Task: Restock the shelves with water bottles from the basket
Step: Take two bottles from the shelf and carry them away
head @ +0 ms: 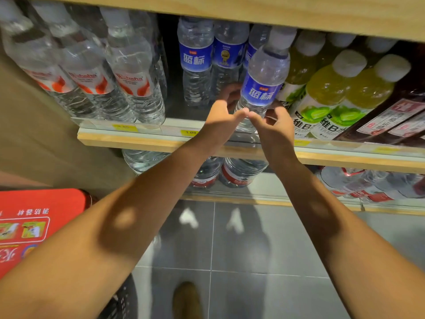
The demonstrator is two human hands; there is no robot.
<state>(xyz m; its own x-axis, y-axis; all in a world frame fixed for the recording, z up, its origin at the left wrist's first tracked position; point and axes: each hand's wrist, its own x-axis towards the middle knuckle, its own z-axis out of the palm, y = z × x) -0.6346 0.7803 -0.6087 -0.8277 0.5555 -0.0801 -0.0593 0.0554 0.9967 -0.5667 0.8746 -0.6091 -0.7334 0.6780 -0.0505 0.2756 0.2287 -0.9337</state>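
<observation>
A clear water bottle with a blue label (264,74) stands at the front of the wooden shelf (142,141), leaning slightly left. Both hands wrap its lower part: my left hand (224,117) from the left, my right hand (272,125) from the right, thumbs touching in front. Two more blue-label bottles (195,58) stand behind and to the left. The dark basket (122,300) shows only as a mesh edge at the bottom left, under my left forearm.
Red-label water bottles (128,72) fill the shelf's left side, yellow-green vitamin drinks (326,95) and dark bottles crowd the right. Large water jugs (239,171) sit on the shelf below. A red box (34,222) is at left. Grey tiled floor and a brown shoe (187,300) lie below.
</observation>
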